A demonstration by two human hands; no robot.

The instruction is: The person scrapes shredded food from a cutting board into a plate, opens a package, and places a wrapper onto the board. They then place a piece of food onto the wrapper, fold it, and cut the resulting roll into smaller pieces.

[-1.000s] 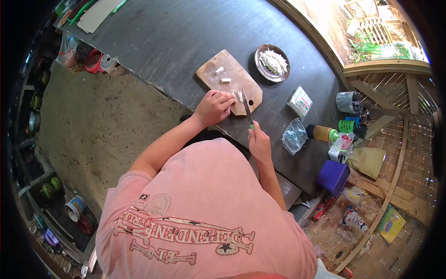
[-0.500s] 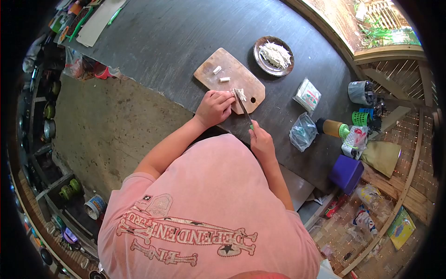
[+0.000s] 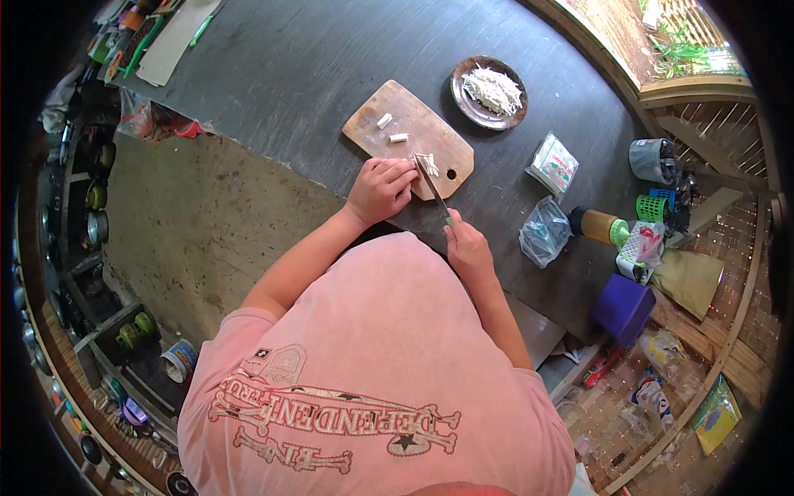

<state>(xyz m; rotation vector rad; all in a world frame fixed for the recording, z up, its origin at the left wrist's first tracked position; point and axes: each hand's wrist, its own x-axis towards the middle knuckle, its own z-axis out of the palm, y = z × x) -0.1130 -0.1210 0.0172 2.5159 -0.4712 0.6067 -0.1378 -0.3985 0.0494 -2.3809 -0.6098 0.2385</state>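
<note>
A wooden cutting board (image 3: 447, 142) with a dark hole lies on the dark table. Two short white pieces (image 3: 399, 138) rest on it, and thin white strips (image 3: 428, 164) lie by the knife blade. My left hand (image 3: 382, 189) is closed at the board's near edge, its fingertips pressed beside the blade; what they hold is mostly hidden. My right hand (image 3: 469, 248) is wrapped round the green handle of a knife (image 3: 432, 183), whose blade reaches over the board against the strips. Behind the board, a brown plate (image 3: 460, 73) carries a heap of white shreds (image 3: 495, 91).
Right of the board are a white packet (image 3: 552, 166), a clear plastic bag (image 3: 544, 232), a jar with a green lid (image 3: 597, 226), baskets and a purple container (image 3: 621, 309). Papers (image 3: 175, 41) lie at the table's far left. Shelves stand at the left.
The camera view has shifted slightly. Both hands stay at nearly the same place on the board, with the knife blade still beside the left fingertips.
</note>
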